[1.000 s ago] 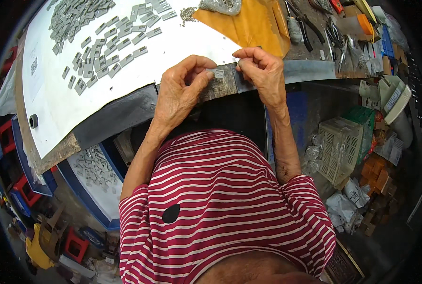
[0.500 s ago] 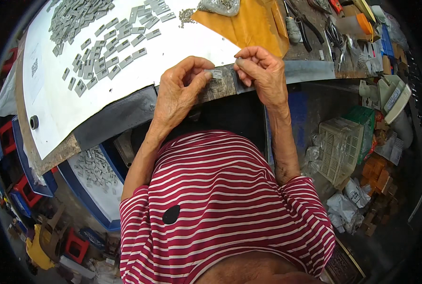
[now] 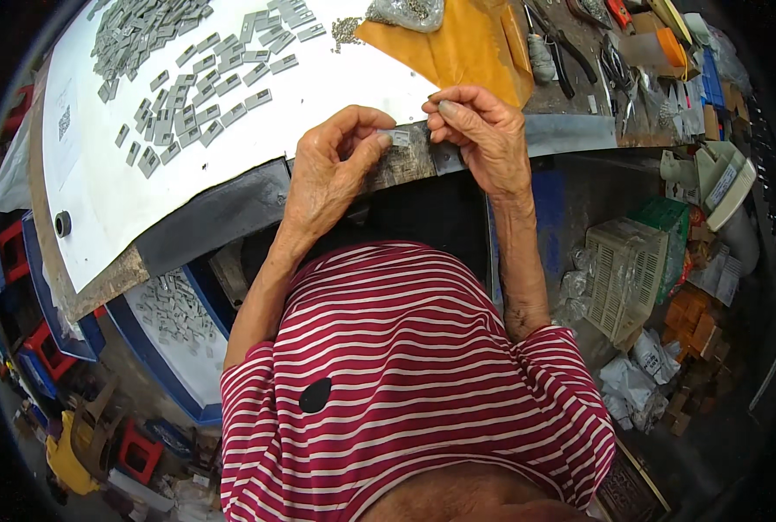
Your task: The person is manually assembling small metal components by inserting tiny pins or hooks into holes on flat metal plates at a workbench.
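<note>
My left hand (image 3: 335,161) pinches a small grey rectangular metal piece (image 3: 398,137) between thumb and forefinger, just over the bench's worn wooden edge. To its right, my right hand (image 3: 483,135) is closed in a pinch at about the same height; a tiny dark thing seems to sit at its fingertips, too small to name. Several like grey pieces (image 3: 183,117) lie spread on the white sheet (image 3: 257,139) to the left, with a dense heap (image 3: 135,39) of them farther back. A little pile of tiny brass-coloured parts (image 3: 346,31) lies beyond my hands.
An orange-brown envelope (image 3: 449,52) carries a clear bag of small parts (image 3: 408,12). Black-handled pliers (image 3: 571,52) and other tools crowd the right of the bench. A blue tray (image 3: 166,348) of grey pieces stands below left. A plastic crate (image 3: 624,277) and boxes stand at the lower right.
My right hand has shifted slightly left, toward the piece, with its fingers drawn closer together. My left hand keeps its hold on the grey metal piece, almost unmoved.
</note>
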Motion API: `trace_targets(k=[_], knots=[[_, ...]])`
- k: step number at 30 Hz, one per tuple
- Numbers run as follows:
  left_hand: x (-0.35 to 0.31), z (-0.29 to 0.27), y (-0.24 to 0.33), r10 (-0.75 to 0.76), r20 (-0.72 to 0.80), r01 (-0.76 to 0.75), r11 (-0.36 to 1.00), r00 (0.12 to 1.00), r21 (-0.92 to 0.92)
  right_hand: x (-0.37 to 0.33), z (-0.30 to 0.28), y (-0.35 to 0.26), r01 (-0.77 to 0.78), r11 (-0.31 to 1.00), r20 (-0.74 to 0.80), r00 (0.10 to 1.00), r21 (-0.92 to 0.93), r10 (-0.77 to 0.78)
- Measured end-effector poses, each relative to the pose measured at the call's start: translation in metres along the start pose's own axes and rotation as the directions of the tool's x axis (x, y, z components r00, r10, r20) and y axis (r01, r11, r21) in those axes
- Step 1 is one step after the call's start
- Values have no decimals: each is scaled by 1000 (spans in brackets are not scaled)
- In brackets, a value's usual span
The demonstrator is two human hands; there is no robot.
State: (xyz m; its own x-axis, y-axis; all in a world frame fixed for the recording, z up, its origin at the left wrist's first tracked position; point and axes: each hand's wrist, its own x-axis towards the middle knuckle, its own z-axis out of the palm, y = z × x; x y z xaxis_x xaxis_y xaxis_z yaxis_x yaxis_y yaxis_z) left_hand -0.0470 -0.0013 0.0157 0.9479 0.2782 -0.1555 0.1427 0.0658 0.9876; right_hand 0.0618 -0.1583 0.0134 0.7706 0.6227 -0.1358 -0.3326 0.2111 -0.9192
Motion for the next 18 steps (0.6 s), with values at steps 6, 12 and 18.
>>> trace_targets(k=[6, 12, 18], knots=[[0, -1, 0, 15, 10, -15, 1000, 1000, 25, 0, -2, 1, 28, 996, 54, 998, -83, -23], [1, -1, -2, -1, 16, 1, 1000, 1000, -3, 1, 0, 1, 37, 989, 35, 999, -145, -32], [1, -1, -2, 11, 20, -11, 1000, 1000, -13, -1, 6, 1, 79, 951, 47, 997, -299, -68]])
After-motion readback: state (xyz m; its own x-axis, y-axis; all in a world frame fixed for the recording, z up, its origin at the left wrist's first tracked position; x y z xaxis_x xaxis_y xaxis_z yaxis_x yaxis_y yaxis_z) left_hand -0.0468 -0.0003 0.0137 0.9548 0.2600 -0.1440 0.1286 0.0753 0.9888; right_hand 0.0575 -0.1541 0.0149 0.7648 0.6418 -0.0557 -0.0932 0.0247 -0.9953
